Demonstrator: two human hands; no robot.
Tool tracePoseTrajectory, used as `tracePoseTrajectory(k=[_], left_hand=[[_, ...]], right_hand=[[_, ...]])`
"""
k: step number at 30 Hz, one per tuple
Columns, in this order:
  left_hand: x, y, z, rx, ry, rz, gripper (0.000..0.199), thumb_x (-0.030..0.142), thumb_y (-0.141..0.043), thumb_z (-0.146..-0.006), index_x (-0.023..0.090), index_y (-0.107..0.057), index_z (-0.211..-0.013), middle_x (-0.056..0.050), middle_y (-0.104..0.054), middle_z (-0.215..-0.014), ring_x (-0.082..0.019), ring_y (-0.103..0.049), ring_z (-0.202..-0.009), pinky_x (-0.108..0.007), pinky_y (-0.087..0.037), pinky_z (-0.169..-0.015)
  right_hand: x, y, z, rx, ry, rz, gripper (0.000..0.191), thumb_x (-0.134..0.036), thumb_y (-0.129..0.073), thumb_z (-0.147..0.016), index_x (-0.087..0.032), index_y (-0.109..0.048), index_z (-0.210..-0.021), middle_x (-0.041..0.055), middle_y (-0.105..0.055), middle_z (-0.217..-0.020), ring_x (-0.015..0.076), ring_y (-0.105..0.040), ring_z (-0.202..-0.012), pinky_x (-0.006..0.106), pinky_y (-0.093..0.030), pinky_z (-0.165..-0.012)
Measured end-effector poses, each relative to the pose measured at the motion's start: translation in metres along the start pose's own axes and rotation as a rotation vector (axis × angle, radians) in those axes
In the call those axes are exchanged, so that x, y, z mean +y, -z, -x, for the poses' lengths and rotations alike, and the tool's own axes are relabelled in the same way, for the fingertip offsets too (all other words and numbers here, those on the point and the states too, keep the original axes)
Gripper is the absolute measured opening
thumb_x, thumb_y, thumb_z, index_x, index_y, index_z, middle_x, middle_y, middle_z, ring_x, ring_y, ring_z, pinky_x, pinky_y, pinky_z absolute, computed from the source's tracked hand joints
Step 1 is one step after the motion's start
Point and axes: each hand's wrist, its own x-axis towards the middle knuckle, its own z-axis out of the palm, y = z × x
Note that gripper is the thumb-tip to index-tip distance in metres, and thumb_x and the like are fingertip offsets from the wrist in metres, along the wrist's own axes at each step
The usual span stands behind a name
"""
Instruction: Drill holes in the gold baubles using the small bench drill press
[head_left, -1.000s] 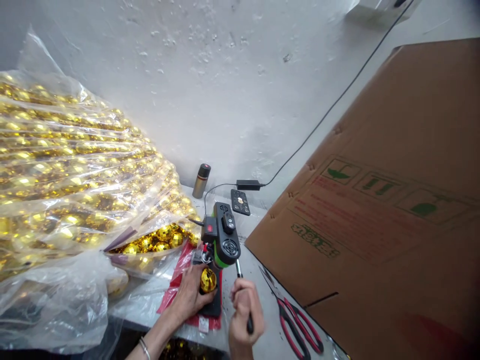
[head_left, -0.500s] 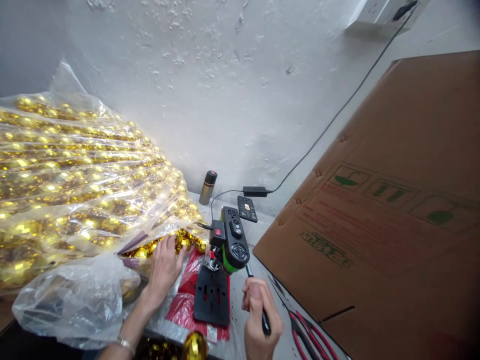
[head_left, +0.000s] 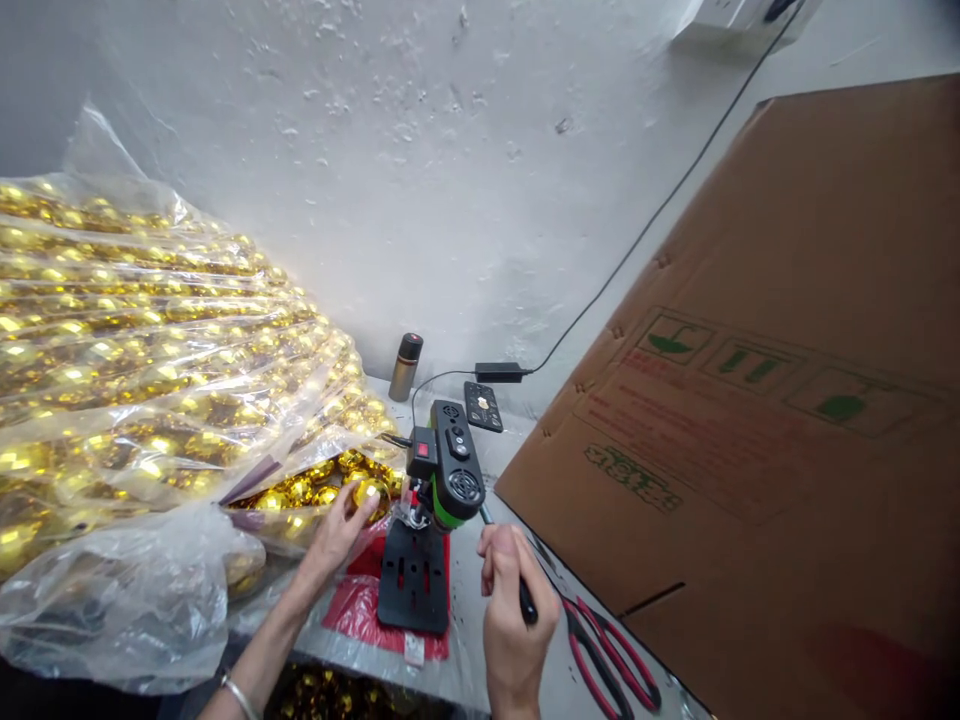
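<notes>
Machine [head_left: 457, 460] standing on red plastic [head_left: 354, 606] on tabletop [head_left: 466, 610], long head running toward person, near end veering right; lever [head_left: 528, 603] slanting down toward person. Right hand [head_left: 516, 622] curling fingers tight round lever. Left hand [head_left: 336, 532] keeping fingers ball-wide, gripping gold ball [head_left: 369, 497] at mouth of clear bag [head_left: 150, 400]; half second ago, reaching there, ball only now showing.

Black-and-green press [head_left: 454, 470]; clockwise about it: carton [head_left: 750, 420], three o'clock; right hand [head_left: 508, 622] gripping the lever [head_left: 528, 604], five o'clock; left hand [head_left: 336, 532] holding a gold ball [head_left: 370, 497] at the open plastic bag [head_left: 172, 350], eight o'clock; capped bottle [head_left: 406, 368], eleven o'clock.
</notes>
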Motion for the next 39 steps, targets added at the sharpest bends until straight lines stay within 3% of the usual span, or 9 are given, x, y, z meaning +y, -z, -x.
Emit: tracePoseTrajectory(k=[2,5,11,14,19,27,33,39], left_hand=[[-0.013,-0.012,0.015,-0.046,0.059,0.158,0.076,0.074,-0.066,-0.080,0.014,-0.066,-0.127,-0.020,-0.076,-0.131,-0.037,-0.073,-0.122,-0.049,-0.057,-0.107],[-0.025,-0.029,0.031,-0.063,0.038,0.103,0.078,0.075,-0.066,-0.078,0.013,-0.066,-0.127,-0.019,-0.077,-0.128,-0.038,-0.071,-0.124,-0.052,-0.053,-0.111],[-0.038,-0.044,0.046,-0.118,-0.195,-0.246,0.057,0.050,-0.069,-0.085,0.020,-0.065,-0.133,-0.017,-0.075,-0.134,-0.037,-0.071,-0.124,-0.056,-0.054,-0.110],[-0.041,-0.048,0.051,-0.147,-0.331,-0.318,0.054,0.039,-0.072,-0.084,0.020,-0.064,-0.134,-0.018,-0.075,-0.132,-0.037,-0.072,-0.122,-0.057,-0.058,-0.106],[-0.043,-0.056,0.055,-0.136,-0.417,-0.363,0.048,0.029,-0.071,-0.085,0.018,-0.063,-0.131,-0.018,-0.076,-0.124,-0.036,-0.074,-0.115,-0.056,-0.060,-0.100],[-0.051,-0.063,0.045,-0.202,-0.397,-0.436,0.054,0.026,-0.077,-0.075,0.018,-0.066,-0.127,-0.016,-0.076,-0.121,-0.038,-0.071,-0.111,-0.058,-0.058,-0.097],[-0.046,-0.061,0.048,-0.235,-0.373,-0.427,0.051,0.028,-0.076,-0.078,0.020,-0.066,-0.127,-0.013,-0.075,-0.120,-0.035,-0.070,-0.111,-0.053,-0.056,-0.097],[-0.043,-0.060,0.050,-0.236,-0.346,-0.423,0.048,0.028,-0.075,-0.077,0.021,-0.068,-0.124,-0.012,-0.075,-0.115,-0.035,-0.069,-0.108,-0.052,-0.055,-0.096]], right_hand=[[-0.003,-0.001,-0.006,0.001,-0.037,0.001,0.046,-0.041,-0.051,-0.109,-0.022,-0.048,-0.067,-0.0049,-0.043,-0.061,0.0101,-0.039,-0.052,0.023,-0.036,-0.049],[-0.002,-0.001,-0.009,-0.012,-0.060,-0.027,0.047,-0.045,-0.052,-0.108,-0.023,-0.048,-0.067,-0.0036,-0.047,-0.062,0.0109,-0.044,-0.054,0.023,-0.040,-0.052],[-0.004,0.000,-0.004,-0.011,-0.013,-0.017,0.044,-0.036,-0.050,-0.109,-0.022,-0.049,-0.068,-0.0048,-0.046,-0.061,0.0094,-0.040,-0.051,0.023,-0.034,-0.048],[-0.004,0.000,-0.002,-0.010,0.018,-0.008,0.042,-0.031,-0.049,-0.109,-0.022,-0.050,-0.068,-0.0051,-0.046,-0.061,0.0092,-0.041,-0.051,0.022,-0.034,-0.049],[-0.004,0.002,0.001,-0.024,0.040,-0.002,0.039,-0.026,-0.048,-0.109,-0.022,-0.051,-0.071,-0.0054,-0.047,-0.064,0.0086,-0.044,-0.053,0.021,-0.037,-0.050],[0.004,0.005,0.010,-0.062,0.076,-0.011,0.032,-0.017,-0.047,-0.108,-0.022,-0.055,-0.078,-0.0041,-0.051,-0.069,0.0097,-0.050,-0.058,0.021,-0.041,-0.054],[0.037,0.002,0.036,-0.028,0.204,-0.021,0.033,-0.014,-0.043,-0.107,-0.022,-0.052,-0.076,-0.0024,-0.054,-0.071,0.0111,-0.052,-0.059,0.025,-0.039,-0.053],[0.060,-0.005,0.055,0.048,0.157,-0.051,0.035,-0.021,-0.043,-0.107,-0.022,-0.054,-0.074,-0.0008,-0.057,-0.073,0.0134,-0.056,-0.062,0.028,-0.042,-0.058]])
